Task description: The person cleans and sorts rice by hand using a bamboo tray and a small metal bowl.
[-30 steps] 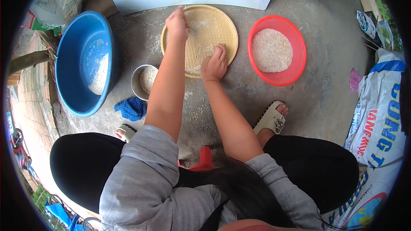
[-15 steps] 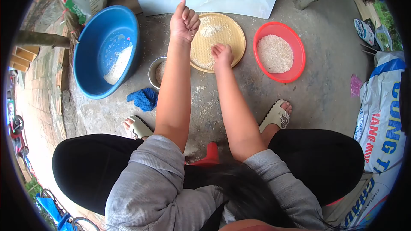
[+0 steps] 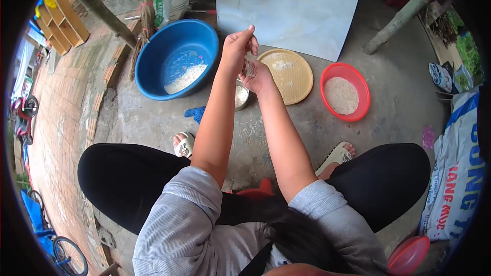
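Note:
My left hand is raised in front of me, thumb up and fingers curled inward. Whether anything is in those fingers is hidden. Just below and to the right, my right hand is turned palm up and cupped around a small heap of grains. Both hands are close together, above the floor between the metal bowl and the round woven tray. White grain is scattered on the tray, and the bowl has pale grain in it.
A blue basin with whitish grain stands at the left, near a blue cloth. The red basin at the right contains rice. Behind leans a pale board. Printed sacks line the right edge.
My left hand has come down toward my right hand, which has turned palm up with grains in it. My view has swung left, so the basins and tray appear farther right.

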